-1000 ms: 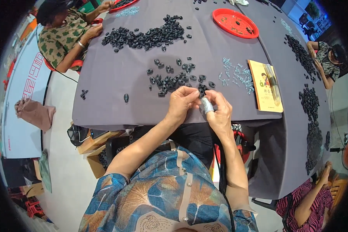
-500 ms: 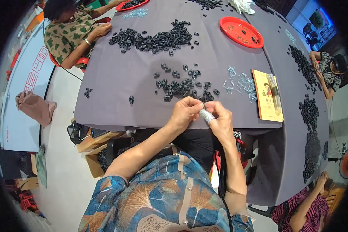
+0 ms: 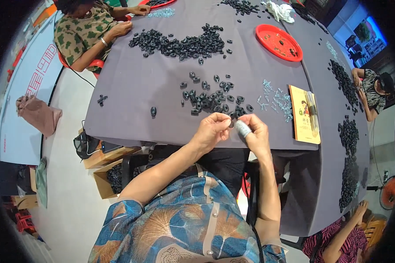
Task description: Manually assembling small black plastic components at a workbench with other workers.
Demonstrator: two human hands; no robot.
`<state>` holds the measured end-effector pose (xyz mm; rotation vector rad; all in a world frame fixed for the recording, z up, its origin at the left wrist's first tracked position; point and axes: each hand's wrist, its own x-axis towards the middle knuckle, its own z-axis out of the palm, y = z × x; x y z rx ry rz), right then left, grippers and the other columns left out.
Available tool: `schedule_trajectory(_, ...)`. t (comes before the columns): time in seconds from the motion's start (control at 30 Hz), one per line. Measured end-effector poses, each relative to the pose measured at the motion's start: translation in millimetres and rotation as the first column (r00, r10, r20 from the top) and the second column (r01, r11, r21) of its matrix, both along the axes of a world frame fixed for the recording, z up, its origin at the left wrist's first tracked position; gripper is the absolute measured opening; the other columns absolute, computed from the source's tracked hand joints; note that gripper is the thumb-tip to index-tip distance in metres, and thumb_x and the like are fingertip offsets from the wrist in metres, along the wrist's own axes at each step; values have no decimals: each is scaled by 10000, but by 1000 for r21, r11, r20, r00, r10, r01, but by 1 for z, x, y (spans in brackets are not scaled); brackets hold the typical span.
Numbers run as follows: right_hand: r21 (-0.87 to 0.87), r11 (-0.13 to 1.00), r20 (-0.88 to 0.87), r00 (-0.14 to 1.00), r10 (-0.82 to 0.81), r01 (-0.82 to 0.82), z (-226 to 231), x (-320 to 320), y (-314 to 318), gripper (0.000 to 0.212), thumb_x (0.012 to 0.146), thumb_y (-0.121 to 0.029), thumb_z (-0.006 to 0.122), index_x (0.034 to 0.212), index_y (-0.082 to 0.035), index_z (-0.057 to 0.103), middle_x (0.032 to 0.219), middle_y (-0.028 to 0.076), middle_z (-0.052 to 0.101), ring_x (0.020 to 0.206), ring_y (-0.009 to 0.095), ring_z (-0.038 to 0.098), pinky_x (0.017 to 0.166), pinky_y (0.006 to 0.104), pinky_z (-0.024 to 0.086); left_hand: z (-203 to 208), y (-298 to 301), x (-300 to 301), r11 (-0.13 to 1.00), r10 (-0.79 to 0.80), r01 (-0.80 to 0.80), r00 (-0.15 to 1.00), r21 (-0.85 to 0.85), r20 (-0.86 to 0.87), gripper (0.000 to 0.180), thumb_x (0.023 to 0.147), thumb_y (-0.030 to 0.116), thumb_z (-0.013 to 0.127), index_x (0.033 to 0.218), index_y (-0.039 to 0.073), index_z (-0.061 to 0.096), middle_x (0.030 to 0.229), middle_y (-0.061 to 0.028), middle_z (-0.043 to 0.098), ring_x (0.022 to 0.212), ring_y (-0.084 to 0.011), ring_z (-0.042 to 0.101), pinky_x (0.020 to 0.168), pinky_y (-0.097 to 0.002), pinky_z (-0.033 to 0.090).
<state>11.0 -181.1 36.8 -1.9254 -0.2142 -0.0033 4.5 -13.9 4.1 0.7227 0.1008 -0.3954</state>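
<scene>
My left hand [image 3: 211, 133] is pinched on a small black plastic piece [image 3: 231, 124], apparently part of a cord lock, just above the table's near edge. Close on its right is my right hand [image 3: 256, 135], thumb wrapped in silvery-grey tape [image 3: 243, 129], fingers curled together; whatever they hold is too small to make out. Just beyond both hands lies a loose heap of black oval cord lock pieces [image 3: 206, 100]. Small metal springs [image 3: 274, 100] are scattered to the right of that heap. A single black piece [image 3: 153, 111] lies off to the left.
A yellow booklet [image 3: 300, 116] with a clear tube on it lies at right. Farther back are a red tray [image 3: 267, 30] and a bigger black heap [image 3: 175, 44]. Co-workers sit at left [image 3: 85, 33] and right [image 3: 373, 87]. An open carton [image 3: 102, 184] stands below the table.
My hands have drawn slightly apart, leaving the black piece visible in my left fingers. The whole view has shifted a little. The co-worker at left has a hand nearer the far tray.
</scene>
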Motion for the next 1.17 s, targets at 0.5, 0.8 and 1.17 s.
schedule_trajectory(0.5, -748, 656, 288, 940, 183, 102, 11, 75, 11, 213, 691, 2, 549, 865, -43, 663, 848, 159, 650, 807, 338, 623, 716, 418, 492, 2, 1, 0, 999, -36, 36, 999, -30, -15, 66, 869, 88, 591, 928, 62, 575, 768, -33, 564, 616, -114, 532, 542, -236, 432)
schedule_trajectory(0.8, -793, 604, 275, 931, 240, 78, 12, 78, 13, 229, 690, 28, 531, 879, -42, 639, 861, 151, 615, 845, 335, 607, 723, 429, 482, -1, 3, 0, 999, -37, 37, 999, -25, 3, 69, 871, 91, 589, 928, 54, 575, 792, -57, 590, 615, -122, 535, 548, -238, 445)
schedule_trajectory(1.17, -407, 906, 259, 966, -7, 116, 10, 49, -20, 198, 764, -22, 560, 951, -15, 494, 947, 218, 569, 909, 367, 570, 789, 424, 445, -2, 3, 1, 998, -61, 61, 998, 15, 8, 210, 873, 95, 587, 1078, 51, 592, 844, -81, 609, 629, -114, 531, 573, -242, 450)
